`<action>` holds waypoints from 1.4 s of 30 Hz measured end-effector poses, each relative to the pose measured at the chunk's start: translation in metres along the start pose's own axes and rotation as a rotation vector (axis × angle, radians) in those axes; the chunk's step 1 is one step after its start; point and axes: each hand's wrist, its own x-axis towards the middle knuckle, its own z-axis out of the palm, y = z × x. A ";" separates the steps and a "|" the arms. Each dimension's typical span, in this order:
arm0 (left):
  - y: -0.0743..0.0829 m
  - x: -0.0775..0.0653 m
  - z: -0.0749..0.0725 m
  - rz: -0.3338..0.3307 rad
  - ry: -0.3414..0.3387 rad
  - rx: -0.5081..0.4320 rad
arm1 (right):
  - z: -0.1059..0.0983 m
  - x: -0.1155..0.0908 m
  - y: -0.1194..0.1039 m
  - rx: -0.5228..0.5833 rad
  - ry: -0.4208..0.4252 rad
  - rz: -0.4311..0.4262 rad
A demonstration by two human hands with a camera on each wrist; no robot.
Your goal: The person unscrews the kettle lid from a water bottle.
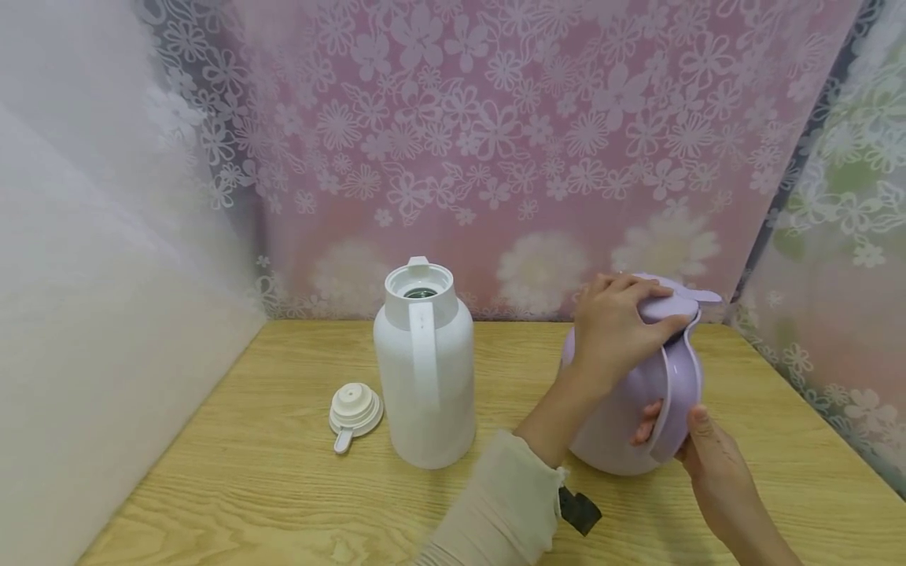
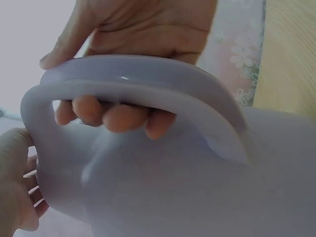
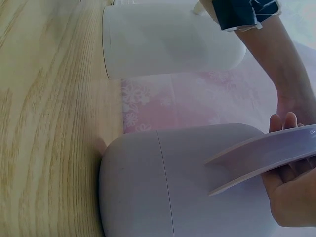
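Note:
A pale purple thermos jug [image 1: 612, 444] stands on the right side of the table, its handle turned towards me. My left hand [image 1: 616, 326] holds the jug's purple lid [image 1: 679, 303] from above, fingers over the top and thumb at the near edge. A dark gap shows below that thumb. Around the handle [image 2: 143, 74] curl the fingers of my right hand [image 1: 718, 464], with their tips poking through on the inner side. A white thermos jug [image 1: 432, 377] stands left of it, its mouth uncovered. Beside that lies a cream stopper [image 1: 355, 409] with a small tab.
The wooden table [image 1: 248, 487] runs back to a pink flowered curtain [image 1: 460, 157]. Pale sheeting [image 1: 106, 275] borders the left side and a flowered sheet [image 1: 835, 299] the right. A dark strap piece [image 1: 580, 511] hangs by my left sleeve [image 1: 502, 503].

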 end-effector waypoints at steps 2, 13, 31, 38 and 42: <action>0.005 0.001 -0.002 -0.014 -0.009 0.076 | 0.000 0.001 0.000 0.004 0.003 -0.002; -0.013 0.006 -0.007 0.171 -0.123 -0.008 | 0.001 0.001 0.000 -0.038 0.020 -0.012; -0.054 0.000 0.022 0.393 0.002 -0.694 | 0.001 -0.001 0.001 -0.041 0.015 -0.030; -0.042 -0.003 0.017 0.292 0.055 -0.633 | 0.000 0.000 0.001 -0.034 0.020 -0.036; -0.032 -0.006 0.015 0.216 0.106 -0.519 | 0.000 0.000 0.001 -0.028 0.026 -0.020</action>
